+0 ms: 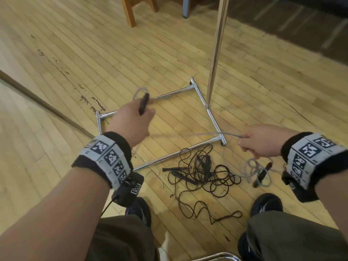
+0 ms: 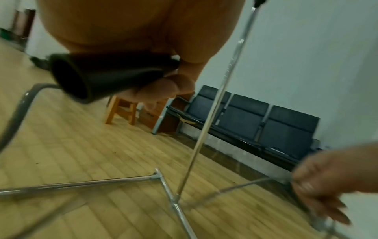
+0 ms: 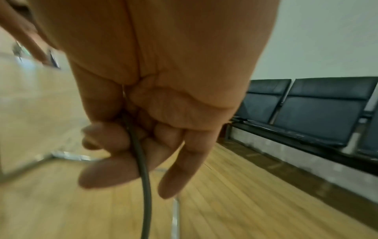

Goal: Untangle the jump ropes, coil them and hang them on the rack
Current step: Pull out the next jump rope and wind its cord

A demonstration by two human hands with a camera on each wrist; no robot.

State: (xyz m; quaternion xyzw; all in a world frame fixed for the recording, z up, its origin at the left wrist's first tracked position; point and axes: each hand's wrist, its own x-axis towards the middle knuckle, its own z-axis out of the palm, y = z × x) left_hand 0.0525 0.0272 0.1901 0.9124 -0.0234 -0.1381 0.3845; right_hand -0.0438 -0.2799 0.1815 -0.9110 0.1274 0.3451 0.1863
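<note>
My left hand (image 1: 135,117) grips the black handle (image 1: 143,103) of a grey jump rope, seen close in the left wrist view as the handle (image 2: 106,76). The grey rope (image 1: 197,134) runs taut across to my right hand (image 1: 259,142), whose curled fingers (image 3: 114,169) hold the grey cord (image 3: 141,161). Below that hand the rope hangs in loose loops (image 1: 258,170) with its other black handle. A tangled pile of dark ropes (image 1: 203,174) with black handles lies on the floor in front of the chrome rack base (image 1: 212,117).
The rack's upright pole (image 1: 216,53) rises from the base at right. A wooden stool (image 1: 131,10) stands at the far side, and a row of dark seats (image 2: 266,119) lines the wall. My shoes (image 1: 267,204) stand just behind the rope pile on the wooden floor.
</note>
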